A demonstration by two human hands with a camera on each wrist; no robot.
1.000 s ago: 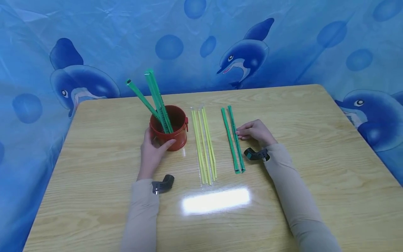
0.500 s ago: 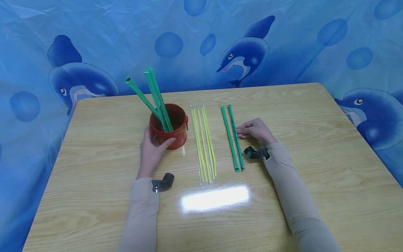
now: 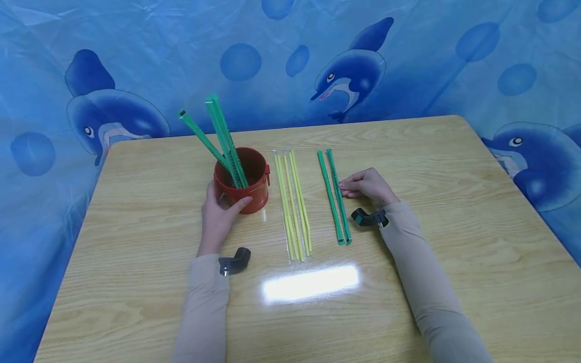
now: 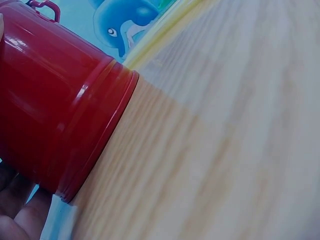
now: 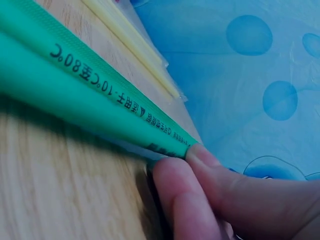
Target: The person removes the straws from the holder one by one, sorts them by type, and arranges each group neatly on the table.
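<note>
My left hand grips a small red bucket, thumb on its near side and fingers round its left. In the left wrist view the bucket wall fills the left side, with fingertips beneath it. Several green-wrapped straws lean out of the bucket to the upper left. On the right, my right hand pinches the edge of a green-wrapped straw between thumb and forefinger. Printed lettering shows on its wrapper in the right wrist view. A second green-wrapped straw lies just left of it.
Several yellow straws in clear wrappers lie side by side between the bucket and the green pair. The wooden table ends at the back against a blue dolphin-print sheet. A bright light reflection shows on the near tabletop.
Both hands keep their places on the bucket and the green-wrapped straw. The head view has shifted slightly, so everything sits a little higher in it.
</note>
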